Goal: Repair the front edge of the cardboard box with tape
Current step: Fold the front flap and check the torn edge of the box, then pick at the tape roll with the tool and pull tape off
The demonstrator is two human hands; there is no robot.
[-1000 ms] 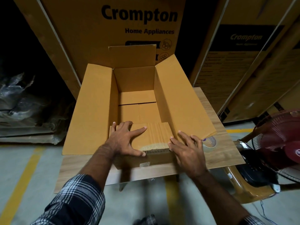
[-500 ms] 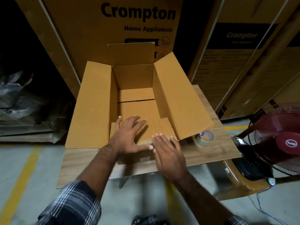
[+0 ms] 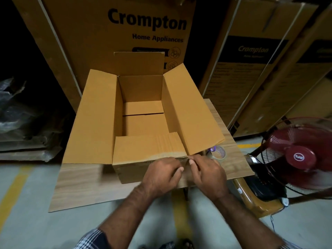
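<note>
Head view shows your left hand [image 3: 162,174] and right hand [image 3: 208,174] with curled grips pinching at the near right corner of the open brown cardboard box [image 3: 143,123] on the wood-grain worktop [image 3: 80,187], where hasty pressing could wrinkle tape.

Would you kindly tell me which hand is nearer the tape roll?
Right. The right hand sits just in front of the tape roll, nearly touching it; the left hand is farther off, at the box's front wall.
</note>
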